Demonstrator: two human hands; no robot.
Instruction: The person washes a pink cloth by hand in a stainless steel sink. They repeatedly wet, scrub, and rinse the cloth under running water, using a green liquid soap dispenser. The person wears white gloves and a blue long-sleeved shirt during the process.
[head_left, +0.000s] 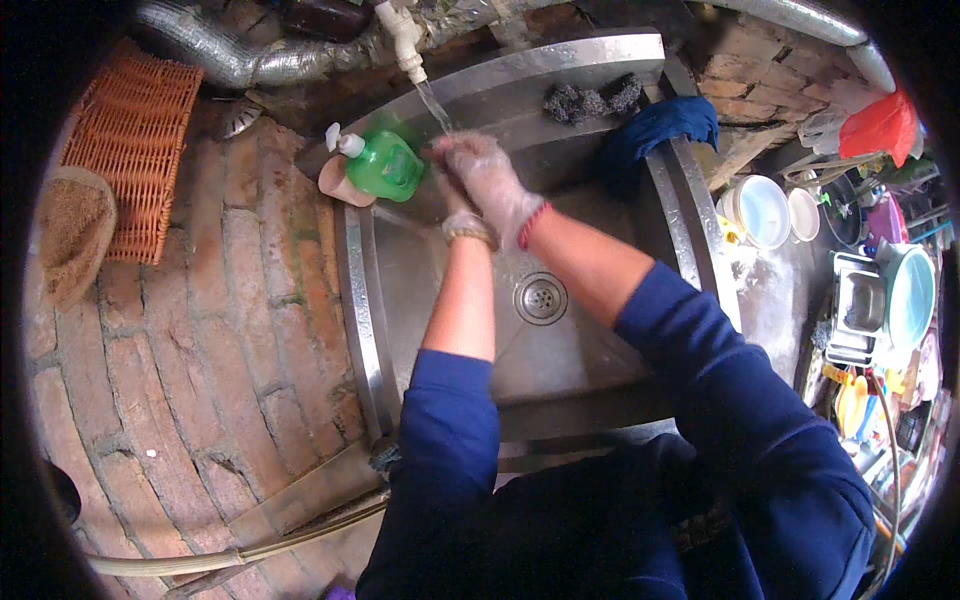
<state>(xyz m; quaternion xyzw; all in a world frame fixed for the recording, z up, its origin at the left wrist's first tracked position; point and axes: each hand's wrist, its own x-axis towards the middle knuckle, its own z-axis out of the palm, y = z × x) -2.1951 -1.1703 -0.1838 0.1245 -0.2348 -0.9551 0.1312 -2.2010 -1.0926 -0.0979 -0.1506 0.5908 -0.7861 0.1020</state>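
Observation:
My right hand (493, 176) lies over my left hand (457, 214), and the two press together under running water (435, 109) from a white plastic tap (403, 41). Both are blurred and coated whitish; whether by lather or thin gloves I cannot tell. The finger positions are partly hidden. A red band circles my right wrist, a yellowish one my left. Beneath them is a stainless steel sink (364, 315) with a round drain strainer (540, 298). Just left of my hands, a green pump soap bottle (386, 169) stands by the sink's corner, beside a pinkish object (341, 184).
Steel wool scrubbers (589, 103) rest on the sink's back ledge. A dark blue cloth (675, 124) drapes over its right rim. On the brick surface (225, 337) at left lie an orange wicker basket (142, 150) and a brown fibrous object (75, 225). Basins (909, 296) and buckets (763, 212) stand right.

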